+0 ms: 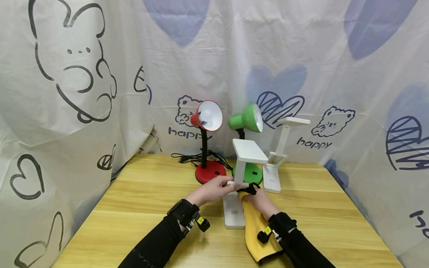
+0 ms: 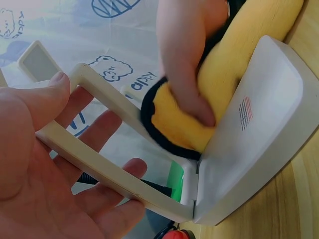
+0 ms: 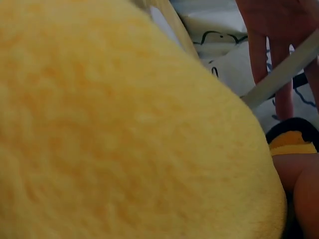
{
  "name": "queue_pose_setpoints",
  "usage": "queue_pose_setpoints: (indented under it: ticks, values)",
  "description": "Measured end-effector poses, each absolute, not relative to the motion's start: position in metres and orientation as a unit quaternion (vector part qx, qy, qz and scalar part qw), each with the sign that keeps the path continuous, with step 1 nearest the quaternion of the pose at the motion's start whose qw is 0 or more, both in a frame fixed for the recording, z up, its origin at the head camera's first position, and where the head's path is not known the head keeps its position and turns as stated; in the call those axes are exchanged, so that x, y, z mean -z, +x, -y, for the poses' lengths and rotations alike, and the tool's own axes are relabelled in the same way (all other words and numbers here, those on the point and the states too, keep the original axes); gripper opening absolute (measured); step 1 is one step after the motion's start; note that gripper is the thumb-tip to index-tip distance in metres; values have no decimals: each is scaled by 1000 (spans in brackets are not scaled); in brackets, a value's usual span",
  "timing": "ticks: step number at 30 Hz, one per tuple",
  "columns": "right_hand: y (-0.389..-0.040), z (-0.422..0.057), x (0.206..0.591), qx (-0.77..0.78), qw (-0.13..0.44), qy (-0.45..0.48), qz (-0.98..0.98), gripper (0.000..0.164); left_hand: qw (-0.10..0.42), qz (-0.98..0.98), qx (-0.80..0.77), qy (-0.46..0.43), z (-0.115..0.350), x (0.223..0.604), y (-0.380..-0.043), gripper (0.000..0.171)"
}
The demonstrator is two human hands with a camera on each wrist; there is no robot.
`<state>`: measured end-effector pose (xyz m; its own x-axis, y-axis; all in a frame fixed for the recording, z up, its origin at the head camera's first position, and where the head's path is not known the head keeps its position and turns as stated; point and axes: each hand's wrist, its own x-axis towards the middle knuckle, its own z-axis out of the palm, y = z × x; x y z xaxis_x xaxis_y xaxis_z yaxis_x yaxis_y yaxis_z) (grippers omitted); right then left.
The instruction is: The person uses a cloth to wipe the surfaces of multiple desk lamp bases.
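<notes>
A white desk lamp (image 1: 249,150) stands upright in front of me, its flat head above a frame-like stem and a flat base. My left hand (image 1: 214,190) holds the stem; in the left wrist view the thumb lies over the frame and the fingers reach behind it. A yellow cloth (image 1: 256,234) with a black edge is gripped by my right hand (image 1: 263,203) beside the lamp. In the left wrist view the cloth touches the lamp's base (image 2: 279,84) near the hinge. Cloth fills most of the right wrist view and hides part of the right hand.
Behind stand a red lamp (image 1: 209,172), a green lamp (image 1: 249,121) and a second white lamp (image 1: 272,178). Black cords (image 1: 187,158) lie at the back of the wooden table (image 1: 151,208). A patterned curtain (image 1: 228,67) hangs behind it.
</notes>
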<state>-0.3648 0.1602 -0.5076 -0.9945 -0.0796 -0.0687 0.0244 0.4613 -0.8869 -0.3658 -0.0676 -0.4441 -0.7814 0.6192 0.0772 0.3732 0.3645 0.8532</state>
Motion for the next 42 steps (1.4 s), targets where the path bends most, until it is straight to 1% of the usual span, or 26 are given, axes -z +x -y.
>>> queue_pose_setpoints:
  ticks: [3,6,12,13,14,15,19,22,27,30,33,35,40,42]
  values:
    - [-373,-160,508,510,45,-4,-859,30,133,-815,-475,304,67,444,-366,42]
    - [-374,-162,508,511,53,-12,-858,29,136,-814,-476,303,67,443,-366,40]
    - [-358,-169,506,511,74,-40,-856,44,135,-810,-481,306,68,442,-365,36]
    - [-353,-170,506,505,77,-43,-859,44,135,-810,-481,305,68,441,-365,36]
    - [-348,-171,505,496,80,-43,-863,43,135,-811,-481,306,68,441,-365,37]
    - [-342,-173,504,491,88,-40,-866,38,135,-810,-482,305,68,441,-365,37]
    - [-320,-176,498,473,124,-56,-870,26,134,-811,-484,300,68,442,-365,32]
    - [-305,-179,495,470,155,-71,-866,22,136,-809,-488,299,68,442,-365,31]
    - [-285,-186,492,485,195,-83,-848,20,143,-800,-495,308,67,443,-365,39]
    - [-279,-190,491,501,211,-89,-835,23,144,-798,-497,310,67,444,-365,41]
    - [-278,-193,492,516,220,-88,-823,34,144,-798,-498,308,67,445,-366,42]
    - [-280,-193,492,522,222,-88,-819,40,145,-799,-497,307,67,445,-366,43]
    - [-291,-191,492,542,236,-78,-803,43,147,-801,-495,304,68,445,-366,44]
    - [-298,-191,491,556,239,-68,-793,47,145,-803,-492,303,68,445,-366,42]
